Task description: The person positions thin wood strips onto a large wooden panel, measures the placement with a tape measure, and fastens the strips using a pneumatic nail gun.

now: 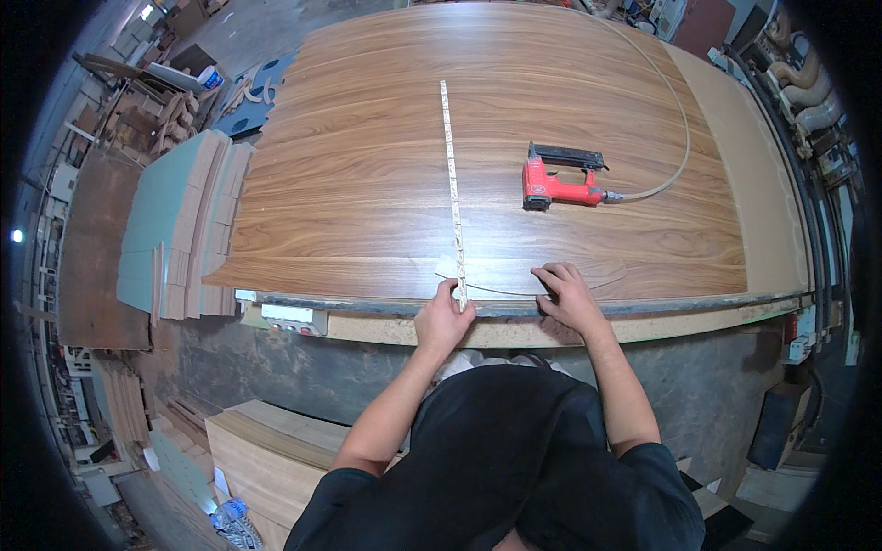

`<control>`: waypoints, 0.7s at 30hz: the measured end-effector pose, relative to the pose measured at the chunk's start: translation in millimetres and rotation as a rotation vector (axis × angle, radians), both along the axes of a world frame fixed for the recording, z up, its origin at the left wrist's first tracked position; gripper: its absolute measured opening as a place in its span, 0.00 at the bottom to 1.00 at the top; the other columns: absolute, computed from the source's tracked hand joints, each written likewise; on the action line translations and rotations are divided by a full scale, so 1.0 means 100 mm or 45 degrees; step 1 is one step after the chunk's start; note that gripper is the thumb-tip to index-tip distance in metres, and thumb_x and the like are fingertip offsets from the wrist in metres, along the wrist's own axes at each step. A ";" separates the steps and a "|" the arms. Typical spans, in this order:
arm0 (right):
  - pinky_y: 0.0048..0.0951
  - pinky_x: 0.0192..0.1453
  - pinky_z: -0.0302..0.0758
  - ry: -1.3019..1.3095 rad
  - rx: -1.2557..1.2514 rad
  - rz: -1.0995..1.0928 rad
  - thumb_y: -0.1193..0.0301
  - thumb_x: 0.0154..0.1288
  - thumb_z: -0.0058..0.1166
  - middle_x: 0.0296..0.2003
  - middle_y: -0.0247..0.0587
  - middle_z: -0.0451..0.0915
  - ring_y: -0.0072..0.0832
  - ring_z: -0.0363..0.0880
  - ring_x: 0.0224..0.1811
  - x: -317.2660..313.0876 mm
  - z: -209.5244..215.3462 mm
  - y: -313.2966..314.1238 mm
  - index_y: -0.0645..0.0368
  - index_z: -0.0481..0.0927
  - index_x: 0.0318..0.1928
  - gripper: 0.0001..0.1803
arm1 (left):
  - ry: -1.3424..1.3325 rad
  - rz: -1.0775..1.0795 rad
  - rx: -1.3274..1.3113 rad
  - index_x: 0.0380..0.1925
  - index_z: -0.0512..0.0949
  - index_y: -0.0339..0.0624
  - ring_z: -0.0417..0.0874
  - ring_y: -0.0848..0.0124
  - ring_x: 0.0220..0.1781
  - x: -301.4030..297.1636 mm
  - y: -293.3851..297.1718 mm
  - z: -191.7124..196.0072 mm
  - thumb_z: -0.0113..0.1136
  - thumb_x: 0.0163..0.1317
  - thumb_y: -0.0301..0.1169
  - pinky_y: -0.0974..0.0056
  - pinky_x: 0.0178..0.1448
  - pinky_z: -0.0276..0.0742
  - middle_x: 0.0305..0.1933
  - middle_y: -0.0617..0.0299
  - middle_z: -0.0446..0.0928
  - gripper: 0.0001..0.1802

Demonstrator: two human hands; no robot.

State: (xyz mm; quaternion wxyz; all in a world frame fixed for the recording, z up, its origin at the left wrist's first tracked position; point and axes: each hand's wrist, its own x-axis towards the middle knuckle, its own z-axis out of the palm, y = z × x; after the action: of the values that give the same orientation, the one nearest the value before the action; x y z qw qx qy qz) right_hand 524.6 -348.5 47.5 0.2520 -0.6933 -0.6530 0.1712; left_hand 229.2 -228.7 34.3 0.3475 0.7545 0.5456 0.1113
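A long, narrow white ruler (451,165) with dark marks lies across the wood-grain board (358,184), pointing away from me. My left hand (444,319) pinches its near end at the board's front edge. To the right, my right hand (571,298) rests on the same edge, fingers apart, the index finger stretched over the surface. A thin, dark curved line (501,292) runs between my hands; whether it is a loose strip or an edge, I cannot tell. Farther off, a red and black nail gun (554,184) lies on its side, touched by neither hand.
A pale air hose (684,119) arcs from the nail gun to the far edge. Stacked light green panels (165,220) stand at the left. Below the table's front edge is a switch box (294,320). Wooden boards (266,459) and a plastic bottle (234,522) sit behind me at left.
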 end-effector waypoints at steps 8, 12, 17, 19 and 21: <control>0.50 0.80 0.79 0.005 0.020 -0.005 0.70 0.65 0.77 0.66 0.47 0.86 0.51 0.79 0.71 0.00 -0.04 0.00 0.56 0.87 0.72 0.34 | -0.016 -0.016 0.000 0.71 0.81 0.49 0.94 0.52 0.36 -0.04 -0.06 0.00 0.74 0.71 0.47 0.43 0.44 0.88 0.31 0.61 0.87 0.32; 0.50 0.80 0.79 0.011 0.004 -0.013 0.70 0.65 0.77 0.66 0.47 0.86 0.51 0.79 0.71 0.00 -0.02 -0.01 0.56 0.88 0.72 0.33 | -0.016 -0.020 -0.023 0.72 0.81 0.47 0.94 0.54 0.36 -0.06 -0.06 0.01 0.76 0.70 0.47 0.46 0.45 0.89 0.31 0.61 0.87 0.34; 0.49 0.81 0.79 0.004 -0.019 -0.021 0.70 0.66 0.76 0.66 0.47 0.86 0.51 0.79 0.72 -0.01 0.00 -0.01 0.56 0.88 0.72 0.33 | 0.000 -0.018 -0.042 0.72 0.82 0.46 0.93 0.56 0.36 -0.06 -0.04 0.02 0.77 0.71 0.47 0.47 0.45 0.88 0.31 0.62 0.87 0.34; 0.49 0.81 0.79 0.002 -0.020 -0.022 0.69 0.66 0.76 0.66 0.47 0.86 0.51 0.79 0.72 -0.01 -0.01 -0.01 0.56 0.88 0.72 0.33 | 0.003 -0.025 -0.031 0.72 0.82 0.46 0.93 0.56 0.36 -0.07 -0.04 0.00 0.77 0.71 0.47 0.47 0.45 0.88 0.32 0.62 0.87 0.34; 0.49 0.81 0.79 0.004 -0.013 -0.019 0.69 0.66 0.76 0.66 0.47 0.85 0.51 0.79 0.72 0.00 -0.03 -0.01 0.56 0.88 0.72 0.33 | -0.025 -0.031 -0.028 0.74 0.81 0.49 0.93 0.54 0.37 -0.09 -0.05 -0.02 0.76 0.71 0.49 0.45 0.45 0.88 0.31 0.61 0.87 0.35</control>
State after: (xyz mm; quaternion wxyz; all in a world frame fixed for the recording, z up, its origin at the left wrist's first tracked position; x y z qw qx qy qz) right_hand 524.8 -349.6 44.6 0.2508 -0.6992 -0.6466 0.1736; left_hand 220.6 -233.5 32.5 0.3626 0.7559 0.5342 0.1085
